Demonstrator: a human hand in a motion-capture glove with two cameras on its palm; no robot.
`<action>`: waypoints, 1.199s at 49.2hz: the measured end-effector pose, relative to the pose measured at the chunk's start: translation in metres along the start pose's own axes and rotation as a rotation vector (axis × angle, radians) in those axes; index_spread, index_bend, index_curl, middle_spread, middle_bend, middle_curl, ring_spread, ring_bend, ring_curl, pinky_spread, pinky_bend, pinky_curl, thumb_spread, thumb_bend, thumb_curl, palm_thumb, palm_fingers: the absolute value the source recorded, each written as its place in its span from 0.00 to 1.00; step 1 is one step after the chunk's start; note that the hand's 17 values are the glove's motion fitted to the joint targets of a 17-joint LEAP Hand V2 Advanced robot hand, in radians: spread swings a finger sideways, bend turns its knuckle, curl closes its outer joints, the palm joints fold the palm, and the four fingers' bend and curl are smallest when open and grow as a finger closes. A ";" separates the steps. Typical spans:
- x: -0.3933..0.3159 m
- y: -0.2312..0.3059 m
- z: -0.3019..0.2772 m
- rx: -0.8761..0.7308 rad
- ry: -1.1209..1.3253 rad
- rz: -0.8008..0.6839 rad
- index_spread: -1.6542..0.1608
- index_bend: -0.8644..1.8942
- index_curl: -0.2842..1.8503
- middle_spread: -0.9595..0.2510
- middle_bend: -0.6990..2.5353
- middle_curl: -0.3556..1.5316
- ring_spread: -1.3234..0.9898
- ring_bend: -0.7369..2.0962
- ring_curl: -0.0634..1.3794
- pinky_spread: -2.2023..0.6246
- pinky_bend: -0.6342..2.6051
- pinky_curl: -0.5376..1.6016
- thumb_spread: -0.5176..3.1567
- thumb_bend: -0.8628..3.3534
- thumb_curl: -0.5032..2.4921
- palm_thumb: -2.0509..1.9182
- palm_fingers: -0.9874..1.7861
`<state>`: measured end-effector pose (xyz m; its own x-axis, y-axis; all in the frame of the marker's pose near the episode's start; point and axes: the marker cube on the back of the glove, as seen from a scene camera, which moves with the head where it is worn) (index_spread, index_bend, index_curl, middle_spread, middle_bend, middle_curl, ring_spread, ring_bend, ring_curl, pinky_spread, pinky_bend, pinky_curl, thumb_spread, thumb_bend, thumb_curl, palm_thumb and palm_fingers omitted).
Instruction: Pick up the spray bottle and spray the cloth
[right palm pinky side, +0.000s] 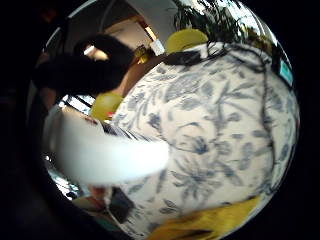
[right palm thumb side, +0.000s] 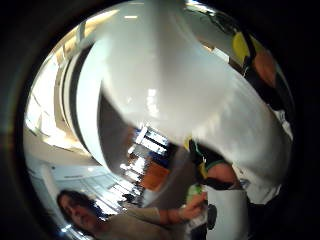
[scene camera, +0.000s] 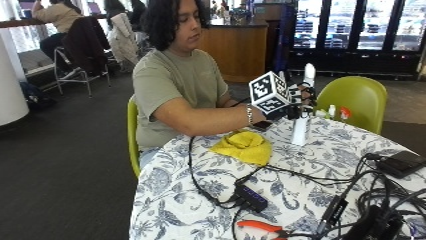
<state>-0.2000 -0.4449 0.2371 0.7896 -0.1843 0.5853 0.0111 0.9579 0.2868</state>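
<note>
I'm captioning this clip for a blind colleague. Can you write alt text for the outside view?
A seated person's gloved right hand grips a white spray bottle standing upright on a round table with a blue floral tablecloth. A crumpled yellow cloth lies on the table beside the bottle, nearer the person. Black cables cover the near side.

The spray bottle (scene camera: 301, 131) looked like white plastic, smooth and glossy, with bright highlights across its body in the thumb side palm view (right palm thumb side: 165, 95). The cloth (scene camera: 243, 146) was a yellow, matt, soft fabric lying in crumpled folds. The bench (scene camera: 200, 210) was covered with a matt printed cloth, white with blue-grey flowers. The right hand (scene camera: 293, 102) wore a matt black fabric glove. The chair (scene camera: 356, 100) was smooth green plastic.
</note>
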 end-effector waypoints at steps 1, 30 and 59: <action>0.001 0.001 -0.005 -0.003 0.045 -0.021 0.75 0.37 0.38 0.67 0.35 0.44 0.51 0.44 0.34 0.72 0.33 0.45 0.34 0.19 0.39 0.71 0.70; -0.043 0.041 -0.109 -0.439 0.556 -0.316 0.72 0.36 0.27 0.73 0.28 0.40 0.53 0.37 0.29 0.83 0.31 0.42 0.38 0.20 0.32 0.66 0.51; -0.063 0.056 -0.131 -0.547 0.547 -0.274 0.69 0.37 0.27 0.73 0.27 0.37 0.52 0.36 0.27 0.85 0.29 0.41 0.39 0.20 0.30 0.67 0.52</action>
<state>-0.1688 -0.3507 0.1168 0.9014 -0.4296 0.0546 0.4330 0.8924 -0.1270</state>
